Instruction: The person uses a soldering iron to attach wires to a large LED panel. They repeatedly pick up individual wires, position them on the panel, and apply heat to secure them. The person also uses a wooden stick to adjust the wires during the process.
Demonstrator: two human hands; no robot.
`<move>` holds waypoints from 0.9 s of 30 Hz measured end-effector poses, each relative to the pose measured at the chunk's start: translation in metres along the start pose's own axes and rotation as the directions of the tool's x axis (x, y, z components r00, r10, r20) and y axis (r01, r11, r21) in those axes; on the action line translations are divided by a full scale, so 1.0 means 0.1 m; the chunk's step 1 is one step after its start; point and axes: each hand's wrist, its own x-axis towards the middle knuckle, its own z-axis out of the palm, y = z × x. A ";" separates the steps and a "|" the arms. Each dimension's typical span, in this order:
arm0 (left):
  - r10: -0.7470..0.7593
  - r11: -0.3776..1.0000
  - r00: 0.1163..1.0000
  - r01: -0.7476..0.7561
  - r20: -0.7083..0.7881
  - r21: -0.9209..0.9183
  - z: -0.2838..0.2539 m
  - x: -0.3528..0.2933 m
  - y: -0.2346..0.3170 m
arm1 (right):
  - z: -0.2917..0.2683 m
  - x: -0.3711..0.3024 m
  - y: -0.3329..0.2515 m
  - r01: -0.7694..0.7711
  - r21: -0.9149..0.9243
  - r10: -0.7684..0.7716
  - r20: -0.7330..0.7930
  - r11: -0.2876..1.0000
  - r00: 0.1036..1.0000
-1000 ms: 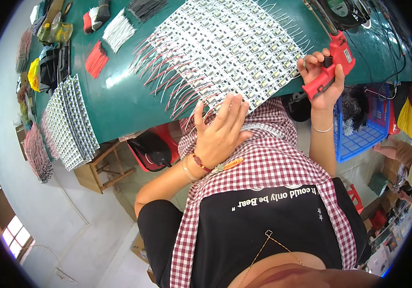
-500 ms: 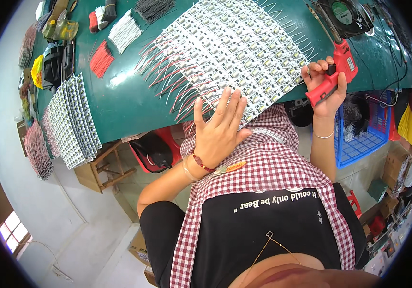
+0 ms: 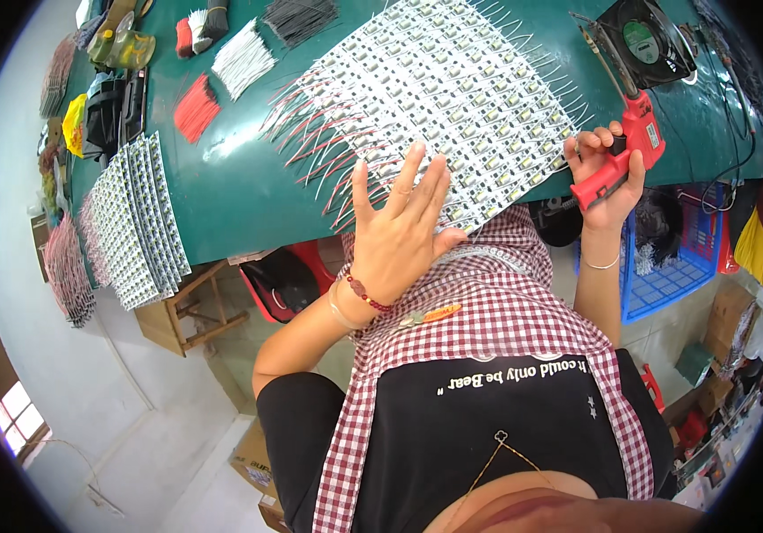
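Below the green table (image 3: pixel 230 200), a blue plastic crate (image 3: pixel 666 302) holds a dark, tangled mass (image 3: pixel 659 222), its kind unclear. Above it, the worker's right hand (image 3: pixel 611 191) is clasped around a red soldering gun (image 3: pixel 641 133), just beside the right edge of a sheet of white circuit boards (image 3: pixel 452 98). The left hand (image 3: pixel 395 235), fingers spread and gripping nothing, lies over the sheet's near corner, beside fanned red and white wires (image 3: pixel 323 151).
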 end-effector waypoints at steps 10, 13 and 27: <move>-0.050 0.998 0.999 0.051 0.010 -0.048 0.12 -0.11 0.06 | 0.02 -0.01 0.00 -0.003 -0.014 0.003 -0.012 1.000 1.000; -0.086 0.989 0.996 0.088 0.028 -0.118 -0.04 -0.09 0.06 | 0.01 -0.01 0.00 -0.006 -0.001 0.006 -0.013 1.000 1.000; -0.044 0.999 0.999 0.044 -0.013 -0.020 0.01 0.14 -0.15 | 0.06 -0.01 0.01 0.011 -0.008 -0.011 -0.030 1.000 0.999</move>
